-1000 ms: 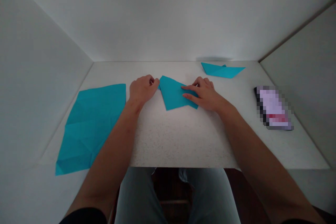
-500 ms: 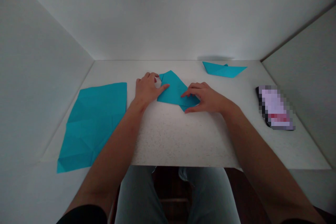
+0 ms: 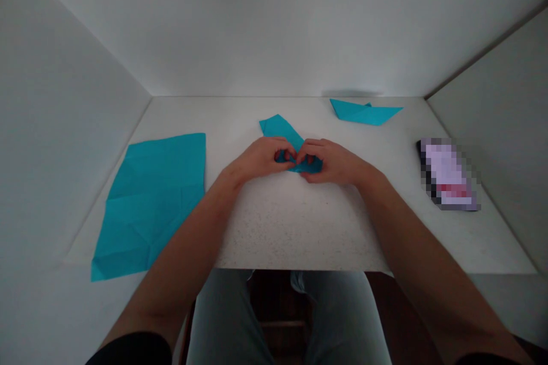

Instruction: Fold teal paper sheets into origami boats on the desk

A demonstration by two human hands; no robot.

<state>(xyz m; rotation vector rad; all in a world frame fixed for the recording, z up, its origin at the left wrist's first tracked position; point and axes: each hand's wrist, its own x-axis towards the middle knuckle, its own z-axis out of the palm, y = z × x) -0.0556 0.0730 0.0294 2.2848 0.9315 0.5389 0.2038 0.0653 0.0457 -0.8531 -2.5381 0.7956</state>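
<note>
A folded blue sheet of paper (image 3: 282,128) lies in the middle of the white table, its pointed part facing the wall. My left hand (image 3: 269,156) covers its near left side, with thumb and fingers closed on the near edge. Close beside it, my right hand (image 3: 326,161) pinches the near right corner between thumb and fingers. The fingertips of both hands almost meet at the near edge. Part of the paper is hidden under the hands.
On the left a creased, unfolded blue sheet (image 3: 156,199) overhangs the table's front edge. A folded blue paper boat (image 3: 363,113) rests near the back wall. At the right lies a phone (image 3: 449,174) with its screen blurred. White walls enclose the table (image 3: 282,228).
My left hand has moved right and nearer, from the paper's left edge to its near edge beside my right hand. The right hand stays at the near right corner, which is now folded up.
</note>
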